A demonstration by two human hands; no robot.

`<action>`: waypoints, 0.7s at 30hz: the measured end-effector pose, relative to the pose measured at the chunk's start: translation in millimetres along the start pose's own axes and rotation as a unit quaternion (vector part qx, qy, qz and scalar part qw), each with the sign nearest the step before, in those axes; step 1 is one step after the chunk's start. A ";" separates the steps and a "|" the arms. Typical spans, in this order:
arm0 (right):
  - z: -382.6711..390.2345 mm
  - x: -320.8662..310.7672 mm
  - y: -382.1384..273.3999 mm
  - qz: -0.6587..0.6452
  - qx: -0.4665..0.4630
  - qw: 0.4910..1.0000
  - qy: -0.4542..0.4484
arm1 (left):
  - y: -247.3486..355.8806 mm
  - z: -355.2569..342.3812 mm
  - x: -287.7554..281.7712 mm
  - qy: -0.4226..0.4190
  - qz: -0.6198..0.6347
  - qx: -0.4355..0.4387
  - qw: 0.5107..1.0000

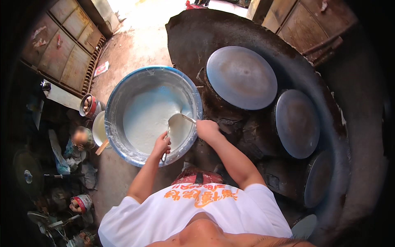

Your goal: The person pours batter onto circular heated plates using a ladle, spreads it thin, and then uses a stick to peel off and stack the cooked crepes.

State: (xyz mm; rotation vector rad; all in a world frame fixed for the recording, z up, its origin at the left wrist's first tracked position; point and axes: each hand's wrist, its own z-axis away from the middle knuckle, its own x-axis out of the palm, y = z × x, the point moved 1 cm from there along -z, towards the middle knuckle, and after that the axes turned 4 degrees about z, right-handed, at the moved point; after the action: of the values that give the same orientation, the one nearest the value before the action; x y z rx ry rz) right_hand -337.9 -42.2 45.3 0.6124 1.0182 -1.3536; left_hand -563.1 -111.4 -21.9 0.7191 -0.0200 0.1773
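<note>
A large round tub (115,133) with a blue rim holds thick white batter (148,117). Over its near right side, my right hand (207,130) is closed round the handle of a metal ladle (175,119), whose bowl hangs above the batter. My left hand (162,145) grips a thin metal utensil (164,157) near the tub's front rim. Its upper end meets the ladle's bowl, and its working end is hard to make out.
To the right, several round griddles (242,77) line a dark curved counter (197,31). A pale bowl (100,129) with a wooden stick (102,147) stands against the tub's left side. Farther left are a tin bucket (91,106) and clutter. Metal doors (61,47) flank the bright opening ahead.
</note>
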 end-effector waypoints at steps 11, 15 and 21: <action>20.9 29.3 -34.2 -0.137 0.087 0.986 -0.033 | -11.6 -116.1 60.9 0.018 0.313 -0.050 0.948; 42.8 44.8 -27.2 -0.235 0.077 0.969 0.019 | 3.8 -100.6 79.7 -0.056 0.444 -0.067 0.892; 97.4 -6.2 -26.8 -0.613 0.112 0.779 -0.061 | 59.3 -42.2 80.6 -0.311 0.667 -0.170 0.655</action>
State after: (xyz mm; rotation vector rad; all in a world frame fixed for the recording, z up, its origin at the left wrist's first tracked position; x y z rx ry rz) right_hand -340.2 -126.6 101.1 -0.0896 1.1819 -2.6473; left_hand -495.5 -27.4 -8.5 0.2138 -1.2587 1.3113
